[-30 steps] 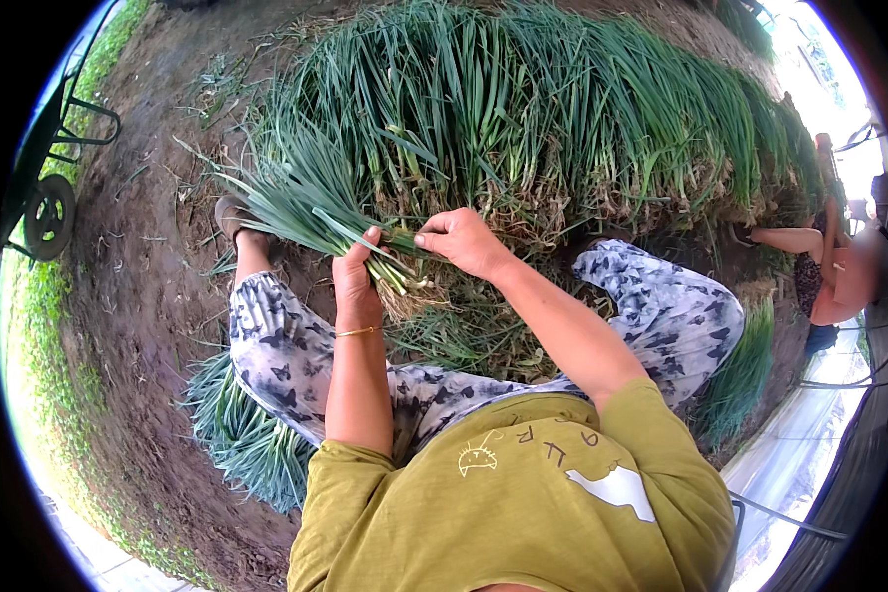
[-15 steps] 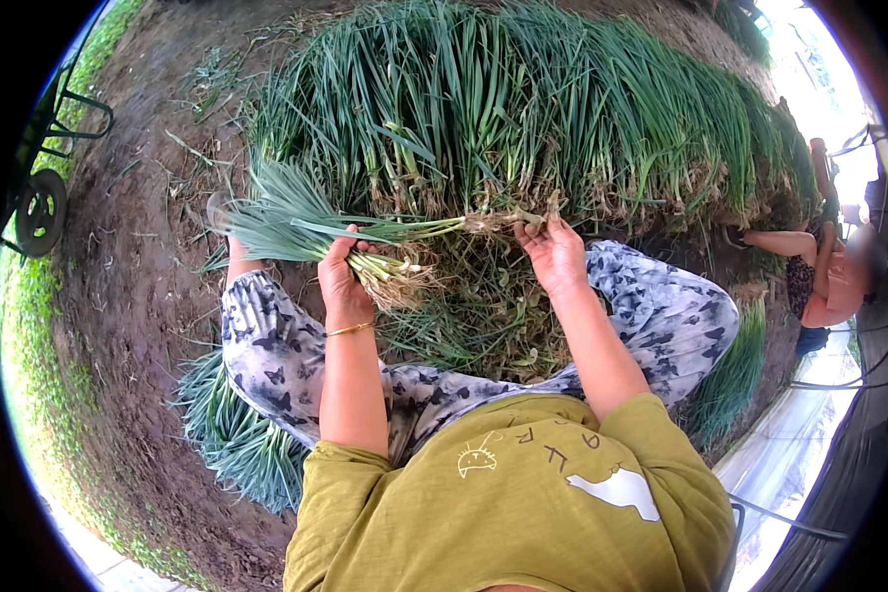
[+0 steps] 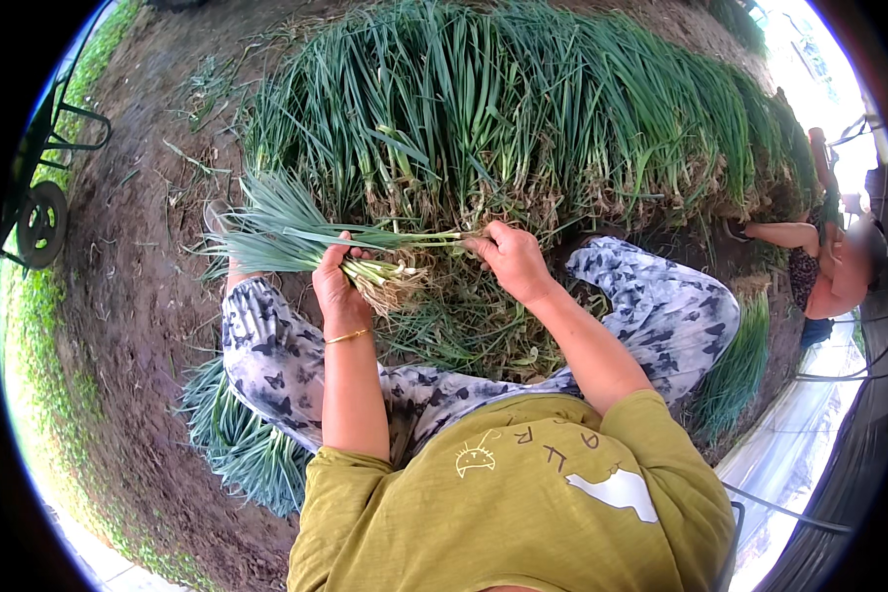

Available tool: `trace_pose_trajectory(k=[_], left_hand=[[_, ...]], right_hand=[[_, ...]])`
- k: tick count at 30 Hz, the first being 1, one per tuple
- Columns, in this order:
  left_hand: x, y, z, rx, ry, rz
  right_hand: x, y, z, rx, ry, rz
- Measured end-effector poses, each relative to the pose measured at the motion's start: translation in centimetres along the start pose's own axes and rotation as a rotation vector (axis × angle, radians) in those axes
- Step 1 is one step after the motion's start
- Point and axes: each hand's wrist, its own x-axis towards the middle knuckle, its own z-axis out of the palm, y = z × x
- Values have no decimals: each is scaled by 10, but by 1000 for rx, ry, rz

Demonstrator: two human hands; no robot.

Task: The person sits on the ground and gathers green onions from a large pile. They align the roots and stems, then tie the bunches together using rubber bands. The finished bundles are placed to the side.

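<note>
My left hand (image 3: 339,293) is closed around a bunch of spring onions (image 3: 278,229), leaves pointing left and pale bulbs with stringy roots hanging out on the right. One more spring onion stalk (image 3: 426,239) runs across the top of the bunch to the right, under or beside my left thumb. My right hand (image 3: 516,264) grips the root end of that stalk, its fingers hiding the tip. Beneath both hands lies a heap of pulled-off leaves and roots (image 3: 493,331) between my legs.
A long row of spring onions (image 3: 483,109) lies ahead, roots toward me. Bundled spring onions (image 3: 247,434) rest at lower left, and more spring onions (image 3: 735,360) at right. Another person (image 3: 827,266) sits at far right. A wheeled frame (image 3: 41,225) stands at the left edge.
My right hand has moved left along the stalk and turned knuckles up, closing on its root end. The dangling brown matter at that end no longer shows. My left hand barely moved.
</note>
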Motion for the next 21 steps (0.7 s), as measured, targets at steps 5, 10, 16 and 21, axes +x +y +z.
trace_pose_trajectory(k=[5,10,16,21], left_hand=[[-18,-11,12,35,-17,-28],[-19,-5,12,-18,-3,-31],[-6,9,8,-89,-54,-48],[-2,2,5,-41,-113,-121]], right_hand=[[-10,0,-5,470,110,290],[-9,11,-21,627,296,452],[-10,20,-44,965,-130,419],[5,-31,-11,1312,-384,279]])
